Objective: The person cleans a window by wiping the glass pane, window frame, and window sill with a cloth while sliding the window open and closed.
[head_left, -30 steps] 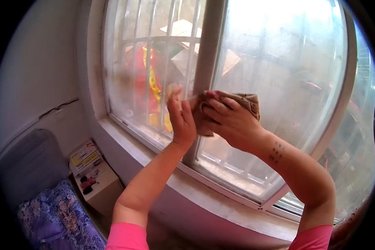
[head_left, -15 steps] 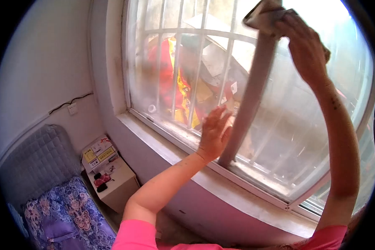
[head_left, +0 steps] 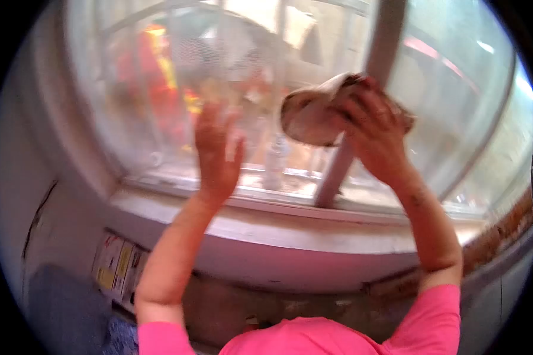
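My right hand (head_left: 373, 127) presses a crumpled, brownish cloth (head_left: 313, 115) against the upright window frame bar (head_left: 386, 41). Part of the cloth spreads left over the glass. To the left, my left hand (head_left: 218, 148) is raised at the window pane (head_left: 248, 118) with its fingers apart, holding nothing. Motion blurs it, and I cannot tell whether it touches the glass. Behind the pane stand white bars and a red and yellow item (head_left: 154, 83).
A pale windowsill (head_left: 266, 228) runs below the window. At the lower left are boxes (head_left: 118, 263) on a bedside cabinet, a grey headboard (head_left: 59, 302) and patterned bedding (head_left: 121, 337). A dark cable (head_left: 39, 216) runs along the left wall.
My right hand has brought the cloth down the frame bar from near its top. My left hand now appears farther left. The view has turned, so the window sits more squarely ahead.
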Demonstrator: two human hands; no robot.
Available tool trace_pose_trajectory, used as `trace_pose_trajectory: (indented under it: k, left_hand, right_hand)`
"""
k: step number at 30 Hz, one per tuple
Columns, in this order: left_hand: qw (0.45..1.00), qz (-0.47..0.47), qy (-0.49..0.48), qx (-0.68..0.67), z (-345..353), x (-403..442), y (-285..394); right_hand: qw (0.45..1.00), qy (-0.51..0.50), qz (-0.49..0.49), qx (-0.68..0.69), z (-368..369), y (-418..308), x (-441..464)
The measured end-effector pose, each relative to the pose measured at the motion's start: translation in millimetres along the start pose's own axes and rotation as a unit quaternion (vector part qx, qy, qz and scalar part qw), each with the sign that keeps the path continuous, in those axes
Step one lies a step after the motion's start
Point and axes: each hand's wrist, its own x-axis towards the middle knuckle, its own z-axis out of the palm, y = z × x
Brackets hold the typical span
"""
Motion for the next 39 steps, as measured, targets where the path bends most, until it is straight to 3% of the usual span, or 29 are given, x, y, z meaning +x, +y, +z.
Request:
trace_pose_trajectory:
  k: [4, 11, 14, 17, 22, 25, 26, 30, 31, 33, 37, 39]
  left_hand:
    - [0.998, 0.038, -0.010, 0.056, -1, 12, -16]
    - [0.994, 0.051, -0.025, 0.092, 3, 12, -22]
    - [0.993, 0.064, -0.011, 0.098, 13, 13, -22]
    - [0.992, 0.069, 0.009, 0.102, 22, 8, -25]
    - [0.995, 0.056, 0.014, 0.085, 28, 7, -23]
    - [0.996, 0.056, 0.018, 0.070, 27, 8, -23]
    - [0.996, 0.056, 0.007, 0.072, 25, 8, -22]
    - [0.995, 0.063, -0.052, 0.058, 8, 5, -23]
    - [0.993, 0.072, -0.076, 0.063, 1, 5, -25]
    - [0.988, 0.107, -0.100, 0.052, -9, 3, -38]
    - [0.980, 0.150, -0.125, 0.028, -35, 5, -69]
    - [0.987, 0.120, -0.104, 0.028, -49, 3, -93]
  right_hand:
    - [0.999, 0.003, 0.035, -0.015, -3, 0, -66]
    - [0.948, 0.078, 0.284, -0.121, -16, 53, -210]
    - [0.892, 0.153, 0.416, -0.088, -11, 54, -266]
    - [0.831, 0.211, 0.513, -0.051, 4, 19, -258]
    - [0.642, 0.343, 0.654, 0.207, 31, -54, -200]
    - [0.703, 0.332, 0.603, 0.178, 60, -92, -175]
    - [0.760, 0.272, 0.577, 0.127, 61, -103, -166]
    - [0.825, 0.203, 0.496, 0.178, 68, -133, -136]
    - [0.806, 0.206, 0.496, 0.248, 65, -142, -119]
    - [0.865, 0.151, 0.435, 0.199, 67, -150, -103]
    - [0.904, 0.110, 0.366, 0.190, 69, -163, -70]
    - [0.930, 0.041, 0.320, 0.174, 66, -170, -49]
